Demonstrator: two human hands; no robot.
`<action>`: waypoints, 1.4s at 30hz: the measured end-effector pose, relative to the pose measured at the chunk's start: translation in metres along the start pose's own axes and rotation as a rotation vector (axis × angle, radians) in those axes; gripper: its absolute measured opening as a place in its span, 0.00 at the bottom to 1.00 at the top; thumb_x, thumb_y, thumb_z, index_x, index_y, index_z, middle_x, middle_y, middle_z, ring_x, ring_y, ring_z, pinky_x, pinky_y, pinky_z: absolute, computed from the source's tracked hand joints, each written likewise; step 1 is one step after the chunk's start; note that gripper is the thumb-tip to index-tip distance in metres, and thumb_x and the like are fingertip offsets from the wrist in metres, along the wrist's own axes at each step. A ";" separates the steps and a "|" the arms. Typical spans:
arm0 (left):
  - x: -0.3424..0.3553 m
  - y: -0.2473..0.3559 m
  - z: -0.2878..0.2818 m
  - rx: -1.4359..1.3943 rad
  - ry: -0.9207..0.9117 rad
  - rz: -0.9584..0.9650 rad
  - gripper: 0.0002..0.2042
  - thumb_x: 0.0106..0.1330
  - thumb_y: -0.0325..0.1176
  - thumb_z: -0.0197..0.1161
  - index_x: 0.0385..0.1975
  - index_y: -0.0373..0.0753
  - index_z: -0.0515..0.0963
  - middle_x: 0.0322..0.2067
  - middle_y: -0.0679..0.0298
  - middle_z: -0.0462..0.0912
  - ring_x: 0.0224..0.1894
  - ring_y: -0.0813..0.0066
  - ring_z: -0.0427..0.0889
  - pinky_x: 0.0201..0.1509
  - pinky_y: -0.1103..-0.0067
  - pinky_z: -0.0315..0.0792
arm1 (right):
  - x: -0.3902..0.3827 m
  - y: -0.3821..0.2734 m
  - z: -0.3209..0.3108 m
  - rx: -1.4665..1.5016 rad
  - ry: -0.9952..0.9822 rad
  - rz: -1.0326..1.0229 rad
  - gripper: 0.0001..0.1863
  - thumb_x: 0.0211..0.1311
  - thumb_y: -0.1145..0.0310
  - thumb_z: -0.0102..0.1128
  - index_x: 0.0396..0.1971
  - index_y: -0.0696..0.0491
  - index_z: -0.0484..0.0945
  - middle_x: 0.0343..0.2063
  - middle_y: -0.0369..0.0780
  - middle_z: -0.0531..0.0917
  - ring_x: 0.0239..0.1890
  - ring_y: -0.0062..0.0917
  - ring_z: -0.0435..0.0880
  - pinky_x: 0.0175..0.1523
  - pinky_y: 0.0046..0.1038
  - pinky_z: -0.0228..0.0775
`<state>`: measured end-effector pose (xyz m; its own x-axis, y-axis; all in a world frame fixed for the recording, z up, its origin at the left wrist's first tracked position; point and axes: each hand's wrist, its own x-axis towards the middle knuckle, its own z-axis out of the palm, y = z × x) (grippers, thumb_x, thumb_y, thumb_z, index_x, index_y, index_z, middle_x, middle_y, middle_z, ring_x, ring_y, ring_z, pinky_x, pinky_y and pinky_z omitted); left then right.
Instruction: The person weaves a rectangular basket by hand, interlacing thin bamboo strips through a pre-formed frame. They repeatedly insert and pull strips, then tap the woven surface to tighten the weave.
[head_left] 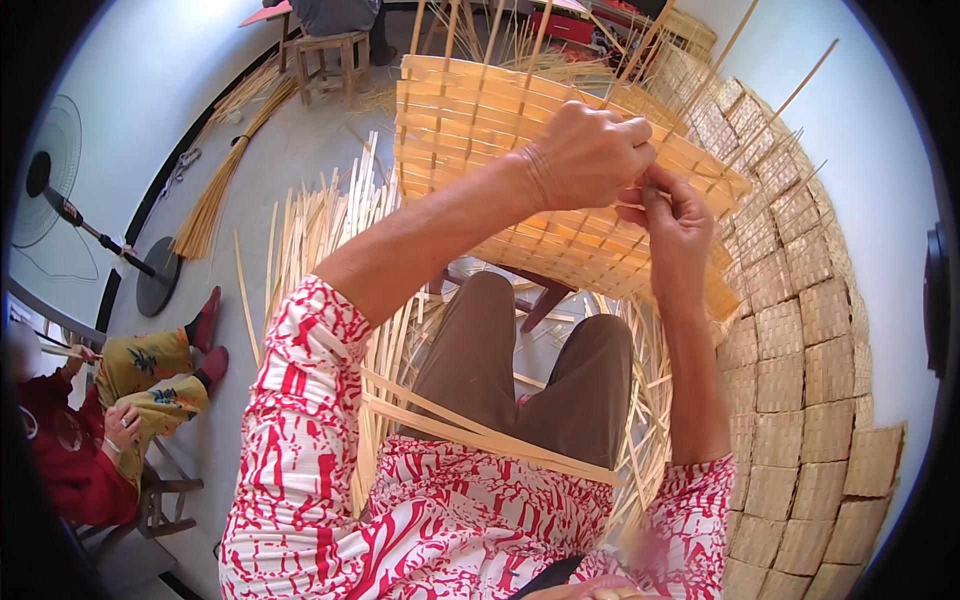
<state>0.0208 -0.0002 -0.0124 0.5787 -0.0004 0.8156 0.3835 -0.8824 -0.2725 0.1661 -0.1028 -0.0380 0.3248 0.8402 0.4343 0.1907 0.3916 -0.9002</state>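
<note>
Both hands (630, 180) — on tan woven panel (470, 120)

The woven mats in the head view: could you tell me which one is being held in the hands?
The large unfinished woven mat with loose strips sticking out, gripped by both hands; the small finished squares lie stacked at the right.

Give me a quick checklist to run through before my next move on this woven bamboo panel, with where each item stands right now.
1. Left hand gripping the woven panel at its right side: ok, fist closed on it.
2. Right hand pinching a strip at the same spot: ok.
3. Strip seated properly in the weave: cannot tell, the hands cover it.
4. Spare strips in reach: ok, several lie across the lap.
5. Panel steady: cannot tell, its lower edge is behind the forearm.
6. Room on the right: not ok, stacked woven mats sit close.
</note>
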 end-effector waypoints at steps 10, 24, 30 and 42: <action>0.000 0.024 -0.005 -0.154 0.130 -0.218 0.08 0.57 0.34 0.66 0.29 0.39 0.76 0.30 0.61 0.77 0.30 0.61 0.84 0.28 0.68 0.76 | -0.011 0.006 0.030 0.049 0.118 -0.152 0.22 0.68 0.85 0.48 0.59 0.63 0.79 0.47 0.38 0.84 0.43 0.16 0.83 0.50 0.22 0.79; -0.019 -0.011 -0.033 -0.449 0.188 -0.280 0.01 0.62 0.31 0.68 0.30 0.44 0.83 0.29 0.65 0.81 0.30 0.62 0.83 0.33 0.69 0.75 | -0.012 -0.018 -0.007 0.061 -0.563 0.176 0.19 0.66 0.85 0.51 0.53 0.58 0.82 0.39 0.41 0.86 0.38 0.24 0.87 0.46 0.26 0.81; -0.026 -0.015 -0.033 -0.388 0.154 -0.165 0.05 0.65 0.35 0.69 0.36 0.44 0.85 0.35 0.65 0.84 0.34 0.62 0.85 0.37 0.70 0.79 | -0.021 -0.029 -0.007 -0.586 -0.359 -0.379 0.18 0.65 0.80 0.59 0.54 0.55 0.82 0.39 0.40 0.87 0.36 0.21 0.87 0.37 0.24 0.79; -0.015 -0.035 -0.040 -0.321 0.064 -0.158 0.07 0.65 0.37 0.69 0.36 0.43 0.87 0.31 0.66 0.84 0.34 0.65 0.85 0.36 0.72 0.77 | 0.048 -0.044 -0.015 -0.915 -0.083 -0.233 0.17 0.69 0.55 0.64 0.34 0.55 0.86 0.20 0.42 0.84 0.21 0.31 0.81 0.31 0.35 0.70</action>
<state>-0.0303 0.0121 0.0051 0.4805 0.1270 0.8677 0.2130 -0.9767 0.0250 0.1868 -0.0854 0.0223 0.1263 0.8157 0.5645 0.9063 0.1365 -0.4000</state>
